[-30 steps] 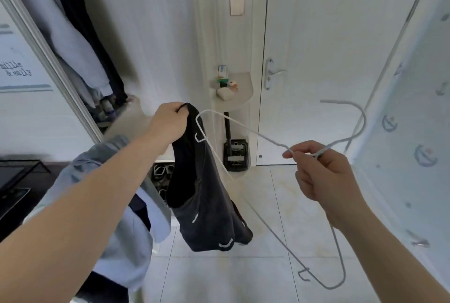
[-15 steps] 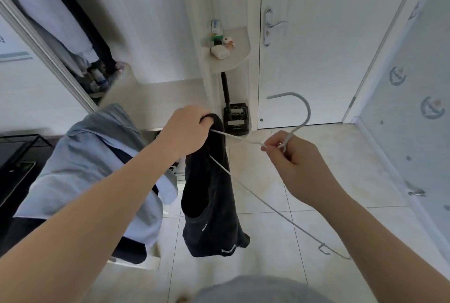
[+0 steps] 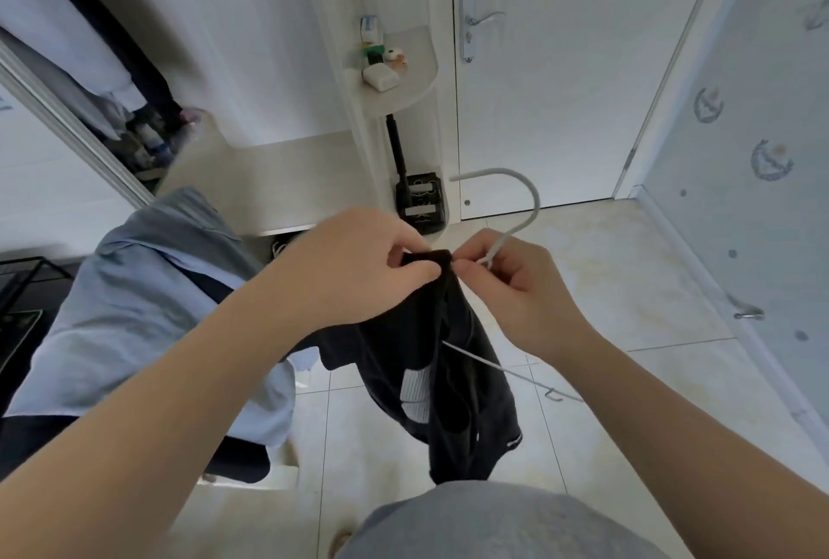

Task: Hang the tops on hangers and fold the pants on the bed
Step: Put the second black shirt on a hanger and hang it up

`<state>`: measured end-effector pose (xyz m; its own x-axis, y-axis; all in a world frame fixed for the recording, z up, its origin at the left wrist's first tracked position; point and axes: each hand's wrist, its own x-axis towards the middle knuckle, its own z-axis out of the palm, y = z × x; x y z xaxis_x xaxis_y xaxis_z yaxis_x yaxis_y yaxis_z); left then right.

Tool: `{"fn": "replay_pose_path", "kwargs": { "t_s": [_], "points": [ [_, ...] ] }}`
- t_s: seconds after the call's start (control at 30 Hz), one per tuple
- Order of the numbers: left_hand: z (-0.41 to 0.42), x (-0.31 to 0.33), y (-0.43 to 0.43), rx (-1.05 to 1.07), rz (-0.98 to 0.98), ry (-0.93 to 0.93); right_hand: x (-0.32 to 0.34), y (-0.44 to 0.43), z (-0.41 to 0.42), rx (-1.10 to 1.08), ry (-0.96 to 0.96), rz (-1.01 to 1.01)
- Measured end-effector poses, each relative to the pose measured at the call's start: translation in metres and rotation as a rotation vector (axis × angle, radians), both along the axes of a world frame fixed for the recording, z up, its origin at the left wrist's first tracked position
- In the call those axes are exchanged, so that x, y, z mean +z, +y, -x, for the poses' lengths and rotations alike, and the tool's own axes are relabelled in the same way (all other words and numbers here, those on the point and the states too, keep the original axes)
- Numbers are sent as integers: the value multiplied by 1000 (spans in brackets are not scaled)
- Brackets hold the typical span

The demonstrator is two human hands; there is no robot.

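Roughly centre-frame, both forearms reached forward and converged, backs of the hands up. My left hand (image 3: 359, 262) pinched the bunched upper edge of a limp black fabric top (image 3: 448, 379) between thumb and curled fingers. My right hand (image 3: 516, 284), just beside it, was clenched round the neck of a thin white wire hanger (image 3: 531, 199), its fingertips almost touching the black cloth.

The top hung slack and creased in the air below both hands. Its long axis ran straight down and its hem pointed at the glossy pale tile floor (image 3: 628, 280). The hanger was smooth, round-sectioned wire. Its hook arched above the right hand with the open end pointing left. One shoulder arm emerged from under the fabric and slanted down to the right, ending in a small notch.

A light blue shirt (image 3: 148, 302), matte and rumpled, lay draped at left. A white door (image 3: 560, 87) stood behind.
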<state>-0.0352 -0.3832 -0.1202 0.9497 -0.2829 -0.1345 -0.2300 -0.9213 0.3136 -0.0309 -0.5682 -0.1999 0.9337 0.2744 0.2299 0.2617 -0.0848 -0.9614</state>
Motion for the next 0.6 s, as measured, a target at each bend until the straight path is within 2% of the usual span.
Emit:
{"fn": "replay_pose_path", "kwargs": {
  "t_s": [0.03,0.07,0.17,0.27,0.37,0.43,0.6],
  "points": [
    [-1,0,8,-75,-148,-163,3,-3,-1,3,1,-27],
    [-2,-2,16,-138,-202,-283,6,-7,-2,2,1,-58],
    [-6,-12,30,-219,-126,-412,12,-12,-5,9,-12,-60],
    [-5,-26,36,-176,-110,-433,10,-16,-6,21,-7,-20],
    [0,-42,39,-159,-80,-304,9,-19,-7,33,-11,8],
    [2,-47,42,-173,35,-260,12,-20,-10,59,9,25],
    [-1,-32,72,-89,182,-450,12,-39,-25,30,81,94]
  ]
}}
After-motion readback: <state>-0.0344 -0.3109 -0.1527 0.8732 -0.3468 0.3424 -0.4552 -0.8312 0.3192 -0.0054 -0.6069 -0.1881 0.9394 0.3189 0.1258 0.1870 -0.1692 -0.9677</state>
